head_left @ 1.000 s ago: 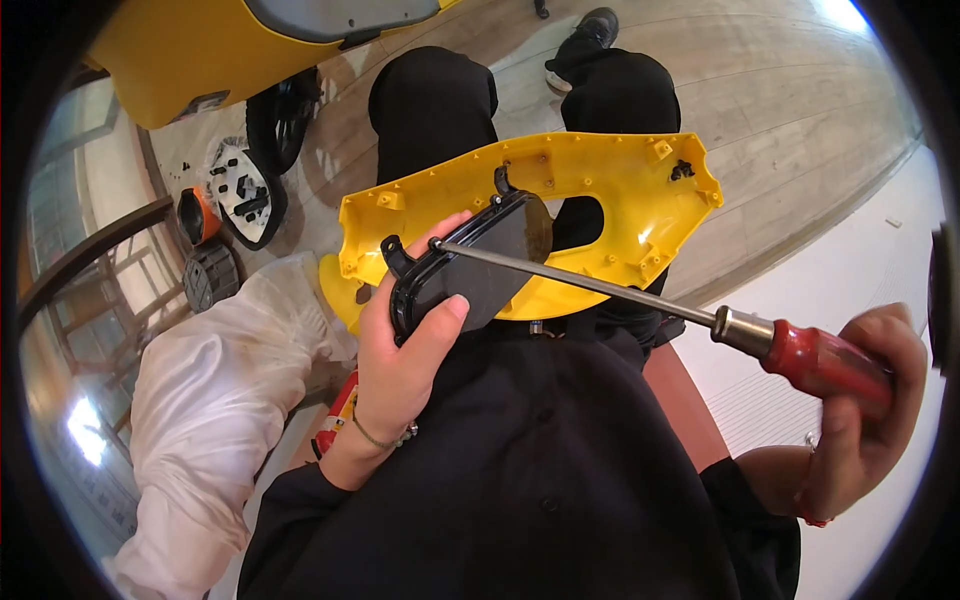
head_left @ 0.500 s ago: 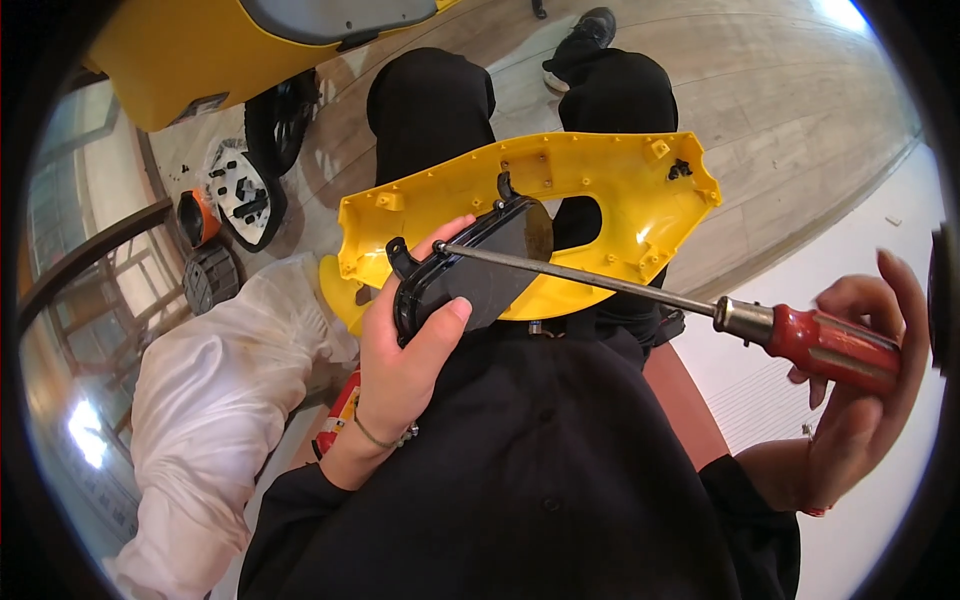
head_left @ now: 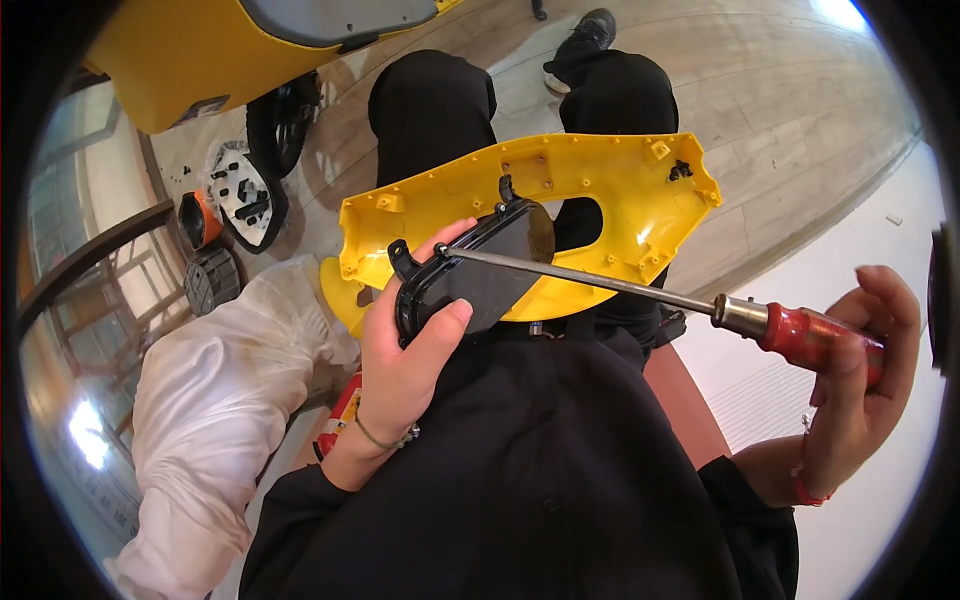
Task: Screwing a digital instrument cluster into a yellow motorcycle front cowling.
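- Head view: the right hand [head_left: 855, 405], its fingers spread around the screwdriver [head_left: 640, 290] half a second ago, now pinches the red handle between thumb and fingers, which suggests a fresh grip for turning.
- The left hand [head_left: 405, 370] pinches the black part [head_left: 500, 270] as before, over the yellow shell [head_left: 640, 200].
- The screwdriver's tip stays at the black part's rim.

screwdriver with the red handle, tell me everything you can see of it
The screwdriver has a long metal shaft, a thick metal collar and a glossy red handle, plastic by its look. It slants down rightward in view, its tip at the rim of the black part, its handle held by the right hand.
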The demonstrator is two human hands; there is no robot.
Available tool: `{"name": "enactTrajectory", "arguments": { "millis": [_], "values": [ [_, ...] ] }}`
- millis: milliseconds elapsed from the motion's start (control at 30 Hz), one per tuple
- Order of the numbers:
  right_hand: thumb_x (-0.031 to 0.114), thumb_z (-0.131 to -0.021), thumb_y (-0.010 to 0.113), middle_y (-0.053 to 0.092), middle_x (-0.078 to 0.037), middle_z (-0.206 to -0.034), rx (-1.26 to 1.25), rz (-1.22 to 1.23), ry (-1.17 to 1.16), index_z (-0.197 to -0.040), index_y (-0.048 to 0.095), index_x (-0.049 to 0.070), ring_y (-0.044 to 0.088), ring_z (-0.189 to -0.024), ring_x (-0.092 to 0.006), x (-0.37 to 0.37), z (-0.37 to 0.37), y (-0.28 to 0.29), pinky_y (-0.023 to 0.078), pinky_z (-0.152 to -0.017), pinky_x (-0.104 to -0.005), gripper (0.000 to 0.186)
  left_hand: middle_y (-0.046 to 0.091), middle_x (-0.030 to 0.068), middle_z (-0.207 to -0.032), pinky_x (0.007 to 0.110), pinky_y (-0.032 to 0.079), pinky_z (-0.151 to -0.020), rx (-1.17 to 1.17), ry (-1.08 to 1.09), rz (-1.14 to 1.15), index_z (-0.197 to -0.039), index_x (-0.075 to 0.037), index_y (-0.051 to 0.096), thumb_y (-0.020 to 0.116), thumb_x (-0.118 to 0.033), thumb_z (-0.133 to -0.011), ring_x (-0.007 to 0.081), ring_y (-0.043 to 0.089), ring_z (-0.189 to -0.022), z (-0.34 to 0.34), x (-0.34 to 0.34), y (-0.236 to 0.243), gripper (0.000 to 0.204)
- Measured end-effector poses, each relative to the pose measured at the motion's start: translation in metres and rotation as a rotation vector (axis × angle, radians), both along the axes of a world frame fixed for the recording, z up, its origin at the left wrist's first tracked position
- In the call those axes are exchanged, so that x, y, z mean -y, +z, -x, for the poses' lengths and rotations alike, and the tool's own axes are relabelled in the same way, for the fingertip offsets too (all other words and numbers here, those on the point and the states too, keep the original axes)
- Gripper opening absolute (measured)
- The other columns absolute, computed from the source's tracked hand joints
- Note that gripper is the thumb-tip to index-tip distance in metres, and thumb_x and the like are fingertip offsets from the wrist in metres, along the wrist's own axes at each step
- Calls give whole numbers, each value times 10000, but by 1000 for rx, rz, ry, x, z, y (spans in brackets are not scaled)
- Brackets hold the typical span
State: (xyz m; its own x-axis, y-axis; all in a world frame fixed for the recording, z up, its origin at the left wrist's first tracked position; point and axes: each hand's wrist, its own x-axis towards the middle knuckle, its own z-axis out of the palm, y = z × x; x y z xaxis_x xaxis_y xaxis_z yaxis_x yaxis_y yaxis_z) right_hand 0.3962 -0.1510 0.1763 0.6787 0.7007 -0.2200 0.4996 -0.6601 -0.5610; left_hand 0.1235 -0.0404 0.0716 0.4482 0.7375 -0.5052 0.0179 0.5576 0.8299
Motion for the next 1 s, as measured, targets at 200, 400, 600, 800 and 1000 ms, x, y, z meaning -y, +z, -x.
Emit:
{"name": "enactTrajectory", "arguments": {
  "millis": [200,400,600,800,1000],
  "values": [
    [452,-766,725,485,-80,-987,-512,-535,418,-1285,399,35,461,-904,-142,3,-10,-11,472,-760,-232,741,521,110,-1286,270,352,-1014,11,-20,11,-1318,60,438,542,-43,-837,142,503,-1160,0,0,1,503],
    [488,-811,679,528,-94,-1043,-987,-711,226,-1053,468,85,429,-819,-128,-14,10,-24,429,-684,-219,516,559,70,-1212,230,369,-954,22,-119,44,-1345,31,431,552,-59,-848,92,517,-1069,-8,5,10,520],
    [387,-762,762,507,-69,-929,-834,-728,156,-1159,468,27,438,-744,-125,-1,7,-36,417,-650,-180,612,565,59,-1186,217,375,-934,-9,-146,94,-1350,21,432,549,-56,-852,75,517,-1039,-8,9,11,518],
    [325,-654,836,553,-59,-940,-383,-604,174,-1434,195,-19,528,-873,-180,9,5,-32,472,-766,-214,1066,563,75,-1207,218,390,-929,-15,-112,8,-1346,17,439,553,-59,-849,85,529,-1035,-5,5,6,516],
    [472,-816,627,611,-98,-952,-1048,-759,344,-1379,314,4,542,-968,-259,1,1,-31,469,-847,-291,796,573,66,-1185,215,393,-914,-19,-121,-16,-1347,13,443,550,-52,-851,74,528,-1014,-9,9,6,512]
  ]
}}
